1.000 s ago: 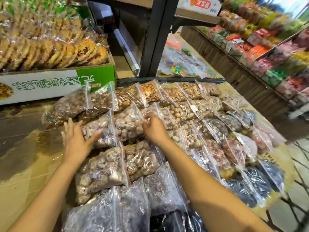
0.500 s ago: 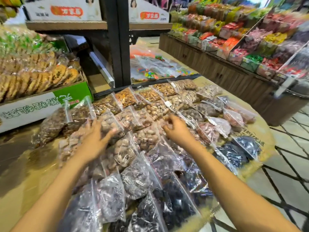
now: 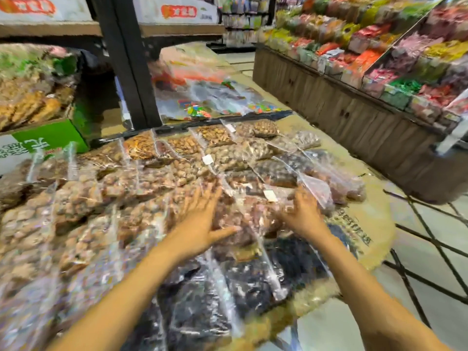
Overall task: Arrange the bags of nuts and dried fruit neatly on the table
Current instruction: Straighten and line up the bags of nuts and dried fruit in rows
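Left hand (image 3: 202, 224), right hand (image 3: 302, 215) moved to reddish bag (image 3: 255, 216).

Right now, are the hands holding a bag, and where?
The left hand lies flat, fingers spread, on a reddish-brown bag, gripping nothing. The right hand is too blurred to tell.

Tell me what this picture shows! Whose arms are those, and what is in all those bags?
No machine here. A person wears a camera on their head, so you see their own two arms reaching forward. The table is covered with clear bags: brown nuts at the back, dark dried fruit nearest. The left hand lies flat, fingers spread, on a bag of reddish-brown pieces. The right hand touches the bags beside it, but blur hides whether it grips one. On the right stand shelves of colourful packets.
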The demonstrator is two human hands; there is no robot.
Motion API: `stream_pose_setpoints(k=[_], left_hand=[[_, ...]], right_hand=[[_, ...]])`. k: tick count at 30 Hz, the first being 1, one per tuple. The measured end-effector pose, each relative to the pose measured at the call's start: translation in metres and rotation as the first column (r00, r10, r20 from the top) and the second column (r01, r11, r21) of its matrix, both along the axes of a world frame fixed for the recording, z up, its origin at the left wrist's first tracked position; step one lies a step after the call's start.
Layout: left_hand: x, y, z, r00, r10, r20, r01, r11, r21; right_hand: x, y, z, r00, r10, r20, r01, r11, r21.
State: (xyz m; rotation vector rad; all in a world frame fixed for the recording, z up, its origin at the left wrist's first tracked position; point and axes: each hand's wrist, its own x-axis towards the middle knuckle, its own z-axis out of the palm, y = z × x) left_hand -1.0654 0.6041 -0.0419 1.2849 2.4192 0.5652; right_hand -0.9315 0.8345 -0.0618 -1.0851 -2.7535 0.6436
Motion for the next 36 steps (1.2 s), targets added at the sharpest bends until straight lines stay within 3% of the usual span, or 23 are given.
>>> stream_pose_setpoints(k=[3, 6, 9, 11, 14, 21, 31, 36], left_hand=[[0.025, 0.050, -0.016, 0.997, 0.013, 0.079, -0.011, 1.000, -0.027], [0.046, 0.074, -0.031, 0.984, 0.071, 0.162, -0.062, 0.996, -0.060], [0.053, 0.082, -0.044, 0.990, 0.112, 0.087, -0.105, 0.991, -0.087], [0.053, 0.083, -0.051, 0.992, 0.127, 0.012, -0.125, 0.988, -0.096], [0.057, 0.082, -0.054, 0.986, 0.153, -0.069, -0.159, 0.983, -0.092], [0.056, 0.084, -0.059, 0.983, 0.167, -0.074, -0.175, 0.978, -0.110], [0.062, 0.079, -0.061, 0.975, 0.179, -0.128, -0.194, 0.975, -0.109], [0.067, 0.074, -0.056, 0.978, 0.194, -0.084, -0.200, 0.977, -0.076]], right_hand=[[0.020, 0.026, -0.016, 0.985, 0.136, 0.111, -0.134, 0.991, -0.022], [0.027, 0.033, -0.023, 0.975, 0.210, 0.077, -0.216, 0.973, 0.079], [0.026, 0.033, -0.031, 0.959, 0.279, 0.057, -0.285, 0.937, 0.200], [0.029, 0.036, -0.040, 0.959, 0.283, -0.003, -0.276, 0.936, 0.219], [0.033, 0.040, -0.048, 0.968, 0.221, -0.120, -0.207, 0.971, 0.123], [0.036, 0.019, -0.034, 0.927, 0.115, -0.356, -0.101, 0.993, 0.056], [0.034, 0.008, -0.039, 0.920, 0.215, -0.328, -0.155, 0.968, 0.200], [0.031, 0.005, -0.038, 0.950, 0.291, -0.113, -0.249, 0.924, 0.289]])
